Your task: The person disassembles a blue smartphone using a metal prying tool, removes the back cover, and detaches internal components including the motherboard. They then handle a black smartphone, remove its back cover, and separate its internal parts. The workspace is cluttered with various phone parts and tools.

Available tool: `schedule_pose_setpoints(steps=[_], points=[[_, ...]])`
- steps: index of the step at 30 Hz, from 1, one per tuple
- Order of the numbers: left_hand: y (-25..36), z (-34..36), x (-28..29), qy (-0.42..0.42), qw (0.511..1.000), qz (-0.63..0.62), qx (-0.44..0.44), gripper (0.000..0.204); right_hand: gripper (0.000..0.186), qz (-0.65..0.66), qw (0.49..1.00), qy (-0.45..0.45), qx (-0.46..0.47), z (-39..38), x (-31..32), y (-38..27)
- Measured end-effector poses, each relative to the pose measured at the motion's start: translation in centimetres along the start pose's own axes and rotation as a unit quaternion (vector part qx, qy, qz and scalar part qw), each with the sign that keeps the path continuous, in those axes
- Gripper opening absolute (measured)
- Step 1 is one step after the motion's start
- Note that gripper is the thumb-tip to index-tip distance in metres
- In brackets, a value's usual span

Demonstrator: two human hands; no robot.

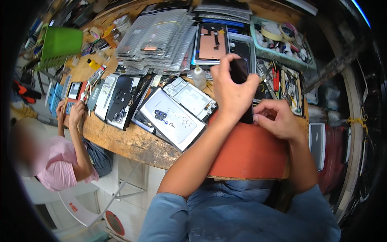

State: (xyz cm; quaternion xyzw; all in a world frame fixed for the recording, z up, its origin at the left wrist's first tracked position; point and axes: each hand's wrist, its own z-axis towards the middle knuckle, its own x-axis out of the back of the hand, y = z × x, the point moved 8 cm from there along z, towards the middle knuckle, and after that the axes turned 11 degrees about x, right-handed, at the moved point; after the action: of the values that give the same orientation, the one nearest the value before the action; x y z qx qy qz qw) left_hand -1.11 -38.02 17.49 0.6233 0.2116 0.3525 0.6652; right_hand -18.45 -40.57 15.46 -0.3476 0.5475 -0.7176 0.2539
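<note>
A dark smartphone (239, 71) with a glossy black face stands over the far part of a red work mat (250, 151). My left hand (233, 94) spans its upper part, with the fingers on one side and the thumb on the other, and covers much of its middle. At the phone's lower right edge is my right hand (278, 119), its thumb and fingertips pinched together. Whatever lies between those fingertips is too small to make out. Left of my left forearm lie a silver phone back cover (173, 117) with handwriting and an opened phone frame (189, 99).
Bubble-wrapped packs (157, 38) are piled at the back, near a white dropper bottle (199, 77). A teal bin (282, 52) of tape and parts and a tray of tools (284, 82) stand right. At left, another person (66, 157) works at the bench.
</note>
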Motion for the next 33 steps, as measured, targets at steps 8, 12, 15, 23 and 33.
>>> schedule_pose_setpoints(steps=[8,12,15,23,33], points=[[-0.2,0.1,-0.1,0.012,0.999,0.023,0.046,0.056,0.009,-0.099,0.993,0.065,0.003,-0.5,0.7,0.2],[-0.2,0.5,-0.1,0.01,1.0,0.025,0.014,0.053,0.012,-0.14,0.986,0.083,0.044,-0.3,1.0,-0.6],[-1.0,1.1,0.6,-0.004,1.0,0.021,0.01,0.053,0.012,-0.123,0.988,0.092,0.03,-0.1,-0.1,-1.2],[0.4,-0.1,-0.2,-0.04,0.998,0.035,-0.039,0.048,0.011,-0.117,0.98,0.159,0.03,-0.4,0.8,-1.0],[4.1,-3.4,-2.8,-0.203,0.959,0.094,-0.175,0.053,0.031,0.047,0.953,0.25,0.164,-0.5,4.5,-3.5]])
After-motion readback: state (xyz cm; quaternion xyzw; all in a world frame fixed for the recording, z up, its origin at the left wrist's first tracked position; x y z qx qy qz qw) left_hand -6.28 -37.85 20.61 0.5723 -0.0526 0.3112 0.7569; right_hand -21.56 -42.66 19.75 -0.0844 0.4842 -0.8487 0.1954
